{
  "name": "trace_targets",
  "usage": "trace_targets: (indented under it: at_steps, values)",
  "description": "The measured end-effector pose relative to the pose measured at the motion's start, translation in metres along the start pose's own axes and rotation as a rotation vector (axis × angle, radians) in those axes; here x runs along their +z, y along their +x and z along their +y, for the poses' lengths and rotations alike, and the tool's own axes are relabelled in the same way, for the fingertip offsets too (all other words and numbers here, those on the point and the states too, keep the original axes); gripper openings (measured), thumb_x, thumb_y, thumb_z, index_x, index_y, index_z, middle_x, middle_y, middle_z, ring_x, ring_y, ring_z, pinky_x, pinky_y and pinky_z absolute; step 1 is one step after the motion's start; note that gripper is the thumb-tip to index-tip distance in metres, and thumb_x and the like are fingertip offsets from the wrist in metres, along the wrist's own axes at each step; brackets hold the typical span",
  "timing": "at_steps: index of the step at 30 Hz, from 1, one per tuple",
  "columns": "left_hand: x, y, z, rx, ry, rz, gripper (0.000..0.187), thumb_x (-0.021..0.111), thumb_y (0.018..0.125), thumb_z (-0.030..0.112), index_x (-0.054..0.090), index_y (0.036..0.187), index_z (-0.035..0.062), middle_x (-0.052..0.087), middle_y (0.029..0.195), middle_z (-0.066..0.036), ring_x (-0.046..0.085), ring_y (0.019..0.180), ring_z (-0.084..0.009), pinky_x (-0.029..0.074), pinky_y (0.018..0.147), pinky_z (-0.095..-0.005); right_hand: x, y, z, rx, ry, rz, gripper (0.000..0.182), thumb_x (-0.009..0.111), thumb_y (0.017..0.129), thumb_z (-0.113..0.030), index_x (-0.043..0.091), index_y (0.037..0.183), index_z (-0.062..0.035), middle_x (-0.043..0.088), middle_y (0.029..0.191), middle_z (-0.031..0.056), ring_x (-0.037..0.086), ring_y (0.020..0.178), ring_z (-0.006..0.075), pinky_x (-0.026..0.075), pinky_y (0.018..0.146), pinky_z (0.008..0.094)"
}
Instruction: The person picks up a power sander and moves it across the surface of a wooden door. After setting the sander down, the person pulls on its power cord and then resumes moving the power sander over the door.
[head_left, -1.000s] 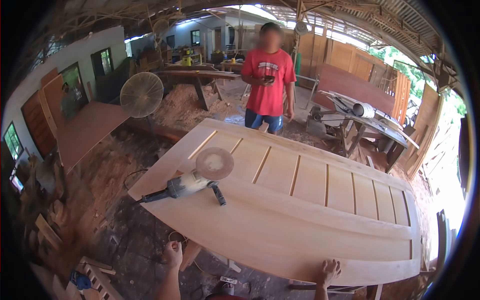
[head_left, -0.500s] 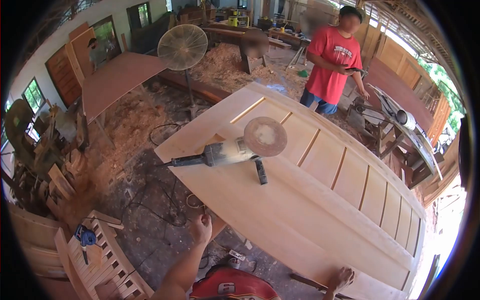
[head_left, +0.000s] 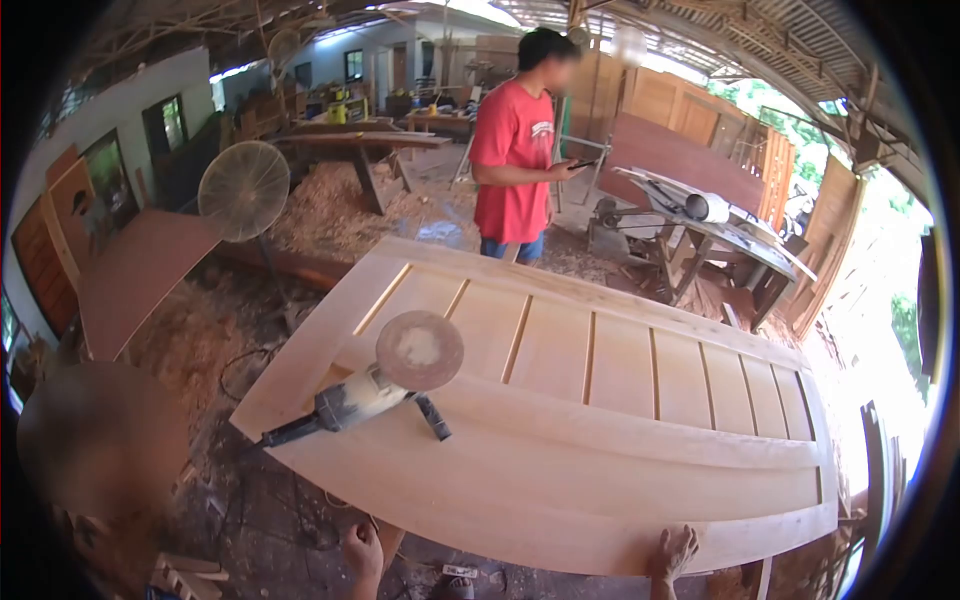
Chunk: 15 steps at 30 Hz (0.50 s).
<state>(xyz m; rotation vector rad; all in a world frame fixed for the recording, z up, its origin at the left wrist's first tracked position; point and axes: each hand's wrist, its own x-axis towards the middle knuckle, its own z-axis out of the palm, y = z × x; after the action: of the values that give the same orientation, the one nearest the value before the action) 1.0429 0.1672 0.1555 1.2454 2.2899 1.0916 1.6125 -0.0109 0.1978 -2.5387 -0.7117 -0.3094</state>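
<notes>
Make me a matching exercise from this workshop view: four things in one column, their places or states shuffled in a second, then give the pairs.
Things:
1. disc sander
2. right hand
3. pedestal fan
4. left hand

Places or states:
A. stands on the sawdust-covered floor, left of the door
B. lies on the wooden door, disc facing up
C. closed in a fist, below the door's near edge
D. rests on the door's near edge

Pairs: 1-B, 2-D, 3-A, 4-C

Pale door point(head_left: 600, 440), red shirt point(head_left: 512, 160)
</notes>
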Motion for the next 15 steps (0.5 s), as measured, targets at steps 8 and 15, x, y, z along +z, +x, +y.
trace_targets:
  at_steps: [8,15]
  values:
    - [0.005,0.005,0.003,0.048,-0.161,-0.031,0.035,0.069,0.093,0.029,0.073,0.100,-0.0047,0.075,0.092,-0.022,0.074,0.085,-0.0327,0.057,0.073,-0.0410,-0.005,-0.002,-0.006,0.033,0.029,0.010,0.056,0.071,0.084,-0.033,0.056,0.129,-0.0033,0.052,0.136,0.0189,0.043,0.129,0.0414,0.036,0.109,0.0526]
    - [0.012,0.004,-0.011,0.058,-0.097,-0.019,0.032,0.070,0.092,0.027,0.075,0.101,-0.0035,0.076,0.090,-0.021,0.074,0.084,-0.0317,0.057,0.071,-0.0395,-0.004,-0.001,-0.001,0.015,0.034,0.004,0.058,0.071,0.083,-0.036,0.057,0.127,-0.0023,0.052,0.136,0.0203,0.043,0.128,0.0418,0.036,0.108,0.0531]
